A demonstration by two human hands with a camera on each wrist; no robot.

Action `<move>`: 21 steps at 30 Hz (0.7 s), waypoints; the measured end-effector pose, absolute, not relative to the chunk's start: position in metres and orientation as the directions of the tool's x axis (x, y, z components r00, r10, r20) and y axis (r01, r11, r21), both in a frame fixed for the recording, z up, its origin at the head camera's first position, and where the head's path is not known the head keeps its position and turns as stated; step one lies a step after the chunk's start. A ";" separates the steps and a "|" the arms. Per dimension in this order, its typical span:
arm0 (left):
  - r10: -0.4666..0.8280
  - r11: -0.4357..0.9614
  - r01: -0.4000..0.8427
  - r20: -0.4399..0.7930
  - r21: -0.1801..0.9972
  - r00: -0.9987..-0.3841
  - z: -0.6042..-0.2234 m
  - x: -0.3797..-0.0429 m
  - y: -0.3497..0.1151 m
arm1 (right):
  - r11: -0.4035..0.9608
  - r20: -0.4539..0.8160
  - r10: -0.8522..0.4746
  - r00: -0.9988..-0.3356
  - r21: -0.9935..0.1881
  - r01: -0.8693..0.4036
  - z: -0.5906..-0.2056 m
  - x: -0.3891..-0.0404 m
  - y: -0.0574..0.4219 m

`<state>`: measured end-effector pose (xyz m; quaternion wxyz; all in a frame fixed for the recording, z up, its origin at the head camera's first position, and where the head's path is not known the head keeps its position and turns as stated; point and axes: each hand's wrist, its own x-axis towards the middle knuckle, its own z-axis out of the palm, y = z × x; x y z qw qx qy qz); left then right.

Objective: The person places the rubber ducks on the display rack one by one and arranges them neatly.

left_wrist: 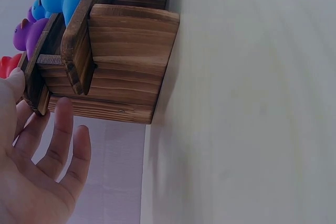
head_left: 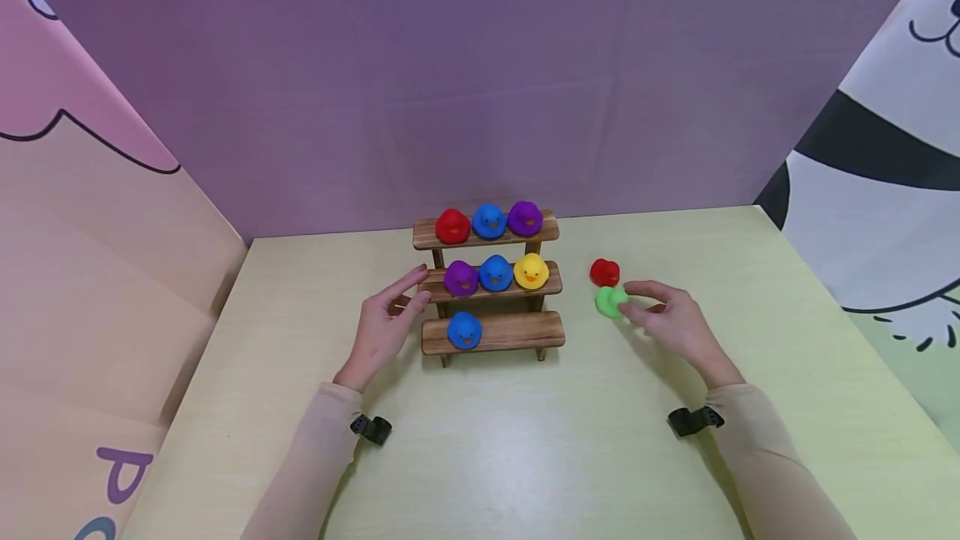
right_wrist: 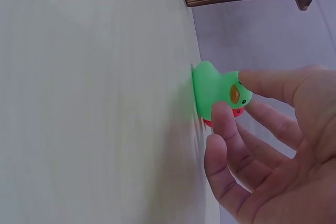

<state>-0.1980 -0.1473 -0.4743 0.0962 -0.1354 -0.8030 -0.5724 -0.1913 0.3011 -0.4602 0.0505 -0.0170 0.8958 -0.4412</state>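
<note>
A three-tier wooden display stand (head_left: 517,332) bears several rubber ducks. Red (head_left: 453,227), blue (head_left: 489,222) and purple (head_left: 525,218) ducks sit on top; purple (head_left: 461,278), blue (head_left: 496,273) and yellow (head_left: 531,272) ones fill the middle. A blue duck (head_left: 465,331) is at the bottom tier's left. With thumb and fingers, my left hand (head_left: 382,327) holds the left end of the middle plank. To the right of the stand, my right hand (head_left: 671,319) pinches a green duck (right_wrist: 210,85) by its head, its base at the table. Behind it, a red duck (head_left: 604,272) is partly hidden in the right wrist view.
The pale table (head_left: 525,457) reaches back to a purple cloth wall (head_left: 480,90). Printed panels flank it, a pink one (head_left: 90,232) at left and a black-and-white one (head_left: 885,165) at right. The bottom plank's right part is bare.
</note>
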 end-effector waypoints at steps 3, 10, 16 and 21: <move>0.105 0.306 0.329 0.312 0.893 -0.944 -0.475 -0.199 -0.147 | 0.618 -0.076 -0.072 -0.994 -0.786 0.015 -0.461 -0.192 0.299; 0.108 0.312 0.320 0.301 0.895 -0.948 -0.476 -0.199 -0.148 | 0.633 -0.062 -0.075 -0.995 -0.774 0.001 -0.462 -0.194 0.294; 0.107 0.312 0.314 0.296 0.897 -0.949 -0.475 -0.198 -0.148 | 0.642 -0.053 -0.086 -0.995 -0.766 -0.015 -0.462 -0.197 0.291; 0.109 0.307 0.324 0.305 0.895 -0.946 -0.476 -0.199 -0.148 | 0.658 -0.043 -0.083 -0.996 -0.752 -0.022 -0.463 -0.200 0.292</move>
